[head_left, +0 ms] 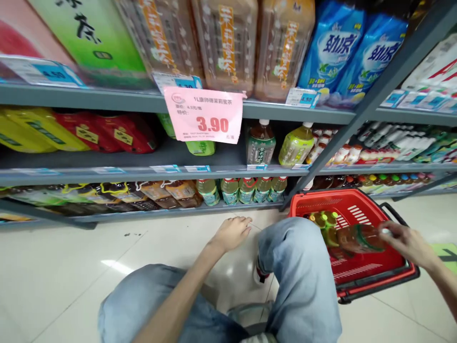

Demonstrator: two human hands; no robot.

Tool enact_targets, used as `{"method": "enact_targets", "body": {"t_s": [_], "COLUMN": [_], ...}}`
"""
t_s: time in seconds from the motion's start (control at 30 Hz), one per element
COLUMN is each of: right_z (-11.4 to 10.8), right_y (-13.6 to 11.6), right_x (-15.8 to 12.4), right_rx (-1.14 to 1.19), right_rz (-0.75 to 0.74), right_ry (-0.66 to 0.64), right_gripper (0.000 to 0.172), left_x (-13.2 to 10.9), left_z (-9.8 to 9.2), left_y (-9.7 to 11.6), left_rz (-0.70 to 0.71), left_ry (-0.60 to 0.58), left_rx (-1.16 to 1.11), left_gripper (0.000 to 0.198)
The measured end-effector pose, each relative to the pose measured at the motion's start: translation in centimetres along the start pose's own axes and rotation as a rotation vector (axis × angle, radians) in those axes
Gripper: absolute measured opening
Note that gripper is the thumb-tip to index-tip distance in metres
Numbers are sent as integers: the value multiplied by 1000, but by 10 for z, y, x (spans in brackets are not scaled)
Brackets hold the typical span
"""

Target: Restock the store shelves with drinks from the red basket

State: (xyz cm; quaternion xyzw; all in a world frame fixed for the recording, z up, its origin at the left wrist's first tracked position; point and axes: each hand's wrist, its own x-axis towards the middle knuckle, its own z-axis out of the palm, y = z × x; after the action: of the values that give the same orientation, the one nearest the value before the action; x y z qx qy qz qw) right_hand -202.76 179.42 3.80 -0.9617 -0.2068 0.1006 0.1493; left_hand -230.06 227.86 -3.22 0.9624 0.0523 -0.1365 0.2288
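My right hand (405, 240) grips a large bottle of brown tea (360, 238) by its white-capped neck. This bottle lies on its side within the red shopping basket (296, 207), its base toward several small bottles with yellow-green caps (325, 220). My left hand (232, 234) hangs over the floor beside my raised knee, holding nothing, its fingers loosely stretched toward the lower shelf. Nearest to it on that shelf are upright bottles with teal labels (246, 190).
Drink shelves (214, 107) span the view ahead, with a pink price sign (204, 114) hanging off the upper ledge. A grey upright post (332, 147) divides them. The basket's black handle (394, 212) is at its right side. My bent knees (298, 262) frame the tiled floor (71, 267).
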Motion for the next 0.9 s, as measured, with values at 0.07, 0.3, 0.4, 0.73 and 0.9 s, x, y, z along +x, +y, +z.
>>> {"method": "enact_targets", "body": {"t_s": [0.07,0.3,0.4,0.73,0.9], "right_z": [-34,-102,-101,2,41], "right_y": [-36,-196,-258,-393,-406], "right_x": [-2,-6,-1,42,62], "right_rx": [-23,-19,245,959,977], "right_rz": [28,-118,-257,-390,-351], "right_ry": [53,552,632,149,270], "right_gripper": [31,43,28,18,32], "left_x": [1,0,-6,-22,-34], "left_z": [0,4,0,-5,-4], "left_y": [4,16,19,29,23], "left_rz": [28,191,276,218,125], "left_ry": [131,285,233,396,273], "left_rx": [-260,-1088,-1286,-1668,-1803], "left_gripper": [31,47,68,115,99]}}
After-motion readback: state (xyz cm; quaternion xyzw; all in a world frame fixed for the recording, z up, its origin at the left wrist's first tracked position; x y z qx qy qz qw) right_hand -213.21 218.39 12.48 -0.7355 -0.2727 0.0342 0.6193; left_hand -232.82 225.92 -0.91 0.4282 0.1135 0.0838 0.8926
